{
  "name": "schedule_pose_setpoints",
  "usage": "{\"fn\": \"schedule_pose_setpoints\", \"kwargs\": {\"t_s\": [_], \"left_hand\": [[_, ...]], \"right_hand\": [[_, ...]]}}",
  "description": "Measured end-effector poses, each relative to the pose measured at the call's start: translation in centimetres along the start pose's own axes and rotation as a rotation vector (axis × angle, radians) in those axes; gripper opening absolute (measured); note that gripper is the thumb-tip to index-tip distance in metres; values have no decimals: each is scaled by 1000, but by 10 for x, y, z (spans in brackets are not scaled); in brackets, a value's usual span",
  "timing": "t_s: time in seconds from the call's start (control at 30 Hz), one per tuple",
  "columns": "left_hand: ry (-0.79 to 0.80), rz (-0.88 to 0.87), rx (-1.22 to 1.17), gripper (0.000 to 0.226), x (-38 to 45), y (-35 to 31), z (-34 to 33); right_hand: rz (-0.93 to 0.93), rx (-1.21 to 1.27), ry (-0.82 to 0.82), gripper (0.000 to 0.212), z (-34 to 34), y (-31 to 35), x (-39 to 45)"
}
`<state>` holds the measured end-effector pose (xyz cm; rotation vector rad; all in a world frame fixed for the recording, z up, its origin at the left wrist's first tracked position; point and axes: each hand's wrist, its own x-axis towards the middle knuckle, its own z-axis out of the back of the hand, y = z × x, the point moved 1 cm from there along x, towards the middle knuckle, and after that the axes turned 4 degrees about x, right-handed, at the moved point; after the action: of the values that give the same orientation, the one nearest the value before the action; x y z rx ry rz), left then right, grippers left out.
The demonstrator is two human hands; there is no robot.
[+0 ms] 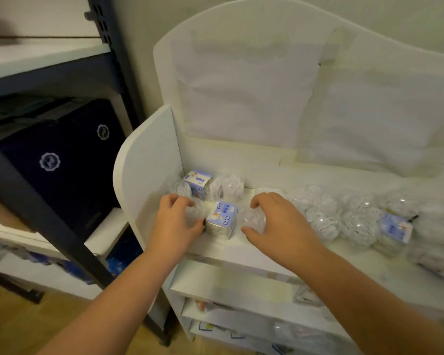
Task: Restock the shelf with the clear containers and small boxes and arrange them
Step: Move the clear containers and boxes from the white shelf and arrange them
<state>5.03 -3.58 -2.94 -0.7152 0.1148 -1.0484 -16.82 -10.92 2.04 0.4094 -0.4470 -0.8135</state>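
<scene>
While the white shelf unit (pixel 241 252) filled most of the view, with its tall back panel and curved side wall, its top shelf already carried a fair amount of stock, so the restocking looked well along. A loose jumble of clear containers (pixel 344 219) ran along the right half of that shelf, touching one another and not lined up, with one small blue box (pixel 395 228) lying tilted among them. That stretch still needed arranging. At the left end things were tidier: a blue box (pixel 198 181) stood near the back corner between two clear containers, and a second blue box (pixel 222 219) stood in front of it, near the shelf's front edge. Lower shelves held some items too, blurred beyond telling. Beside the unit stood a dark metal rack (pixel 62 226) with a navy bag (pixel 62 155) on it.

The left hand (pixel 173 221) had its fingers curled round a clear container (pixel 194 212) just left of the front box, touching it. The right hand (pixel 280 224) was cupped over another clear container (pixel 254 217) just right of that box, thumb and fingers curved round its sides, though how firmly it gripped I could not tell. By my judgement the person was squaring up a front row of container, box, container, and the unsorted pile to the right remained as the bulk of the work left.
</scene>
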Motion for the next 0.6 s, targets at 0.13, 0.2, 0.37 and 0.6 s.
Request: {"fn": "schedule_pose_setpoints", "kwargs": {"t_s": [0.13, 0.2, 0.37, 0.6], "left_hand": [[-29, -52, -28, 43, -4, -3, 19], [-68, -104, -19, 44, -6, -9, 29], [-61, -201, -11, 43, -20, -28, 47], [3, -399, -92, 43, -52, -86, 38]], "right_hand": [[-32, 65, -97, 41, 5, 2, -22], [-51, 78, -130, 41, 7, 3, -34], [-109, 115, -175, 42, 13, 2, -60], [-156, 125, -295, 44, 53, -18, -109]]}}
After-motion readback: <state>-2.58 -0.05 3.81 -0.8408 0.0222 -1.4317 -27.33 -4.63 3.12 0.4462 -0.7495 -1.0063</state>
